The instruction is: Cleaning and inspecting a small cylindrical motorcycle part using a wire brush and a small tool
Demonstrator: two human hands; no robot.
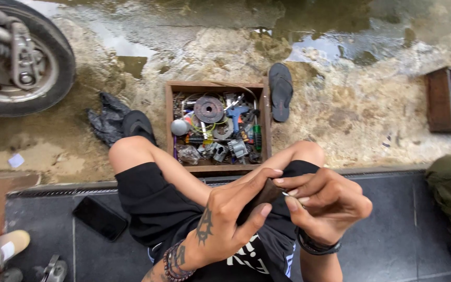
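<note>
Left hand (pixel 225 216) grips a small dark piece (pixel 265 196); right hand (pixel 324 201) pinches its edge. A slip could drop it toward the toolbox (pixel 169 122) at 12 o'clock.

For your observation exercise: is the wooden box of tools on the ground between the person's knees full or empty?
Full. The wooden box is crowded with parts: a round metal disc, a blue tool, a green-handled screwdriver and other metal bits.
</note>
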